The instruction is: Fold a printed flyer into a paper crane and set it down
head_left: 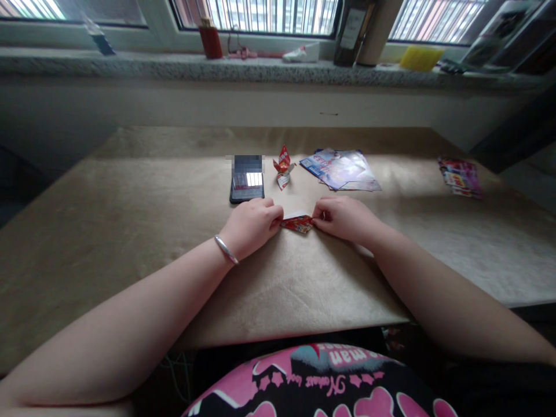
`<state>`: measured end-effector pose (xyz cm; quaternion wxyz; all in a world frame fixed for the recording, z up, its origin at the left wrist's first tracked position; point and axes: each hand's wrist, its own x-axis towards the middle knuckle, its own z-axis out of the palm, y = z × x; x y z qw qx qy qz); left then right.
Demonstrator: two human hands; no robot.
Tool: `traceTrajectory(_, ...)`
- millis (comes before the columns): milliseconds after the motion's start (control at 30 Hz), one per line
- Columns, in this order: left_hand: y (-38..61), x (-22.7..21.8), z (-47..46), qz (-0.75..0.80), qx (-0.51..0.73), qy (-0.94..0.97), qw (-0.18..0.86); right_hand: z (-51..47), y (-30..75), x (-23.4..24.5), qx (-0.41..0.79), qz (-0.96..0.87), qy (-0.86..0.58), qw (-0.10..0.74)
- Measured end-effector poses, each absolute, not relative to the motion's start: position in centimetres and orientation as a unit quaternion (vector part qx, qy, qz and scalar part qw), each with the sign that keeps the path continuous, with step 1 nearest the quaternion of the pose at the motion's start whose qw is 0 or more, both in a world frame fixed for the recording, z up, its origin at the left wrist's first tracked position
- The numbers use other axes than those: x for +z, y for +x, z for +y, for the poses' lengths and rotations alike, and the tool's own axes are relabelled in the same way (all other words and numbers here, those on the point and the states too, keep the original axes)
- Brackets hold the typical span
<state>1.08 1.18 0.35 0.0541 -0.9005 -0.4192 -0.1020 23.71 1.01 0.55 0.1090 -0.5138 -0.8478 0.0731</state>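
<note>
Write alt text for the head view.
A person's left hand and right hand pinch opposite ends of a folded red paper at a table. Beyond lie a phone, a red-and-white folded figure and printed sheets.

Two bare hands (254, 225) (343, 218) in play; one silver bangle (226, 249), one smartphone (247, 182), two folded red papers (297, 224) (284, 165), two paper piles (343, 168) (460, 176)!

Left arm (143, 313) and right arm (438, 284): bare, both stretched forward and converging. Left hand (254, 225): back upward, fingers (275, 212) bent, closed in a pinch. Right hand (343, 217): fingers likewise curled and pinching. Hands level with each other, pinches facing across a small gap, not touching
</note>
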Motion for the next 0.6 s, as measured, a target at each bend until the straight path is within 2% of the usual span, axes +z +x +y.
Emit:
traceTrajectory(267,0.96,-0.06,1.38,-0.351,-0.179,-0.919,-0.015,1.21,23.62,0.15,0.094,-0.841,-0.515,0.137)
traceTrajectory(400,1.09,-0.04,1.37,-0.305,-0.156,-0.939,-0.036,1.53,23.86,0.01,0.120,-0.839,-0.510,0.150)
traceTrajectory(600,1.31,-0.05,1.35,-0.318,-0.172,-0.931,-0.059,1.37,23.73,0.26,0.176,-0.833,-0.496,0.171)
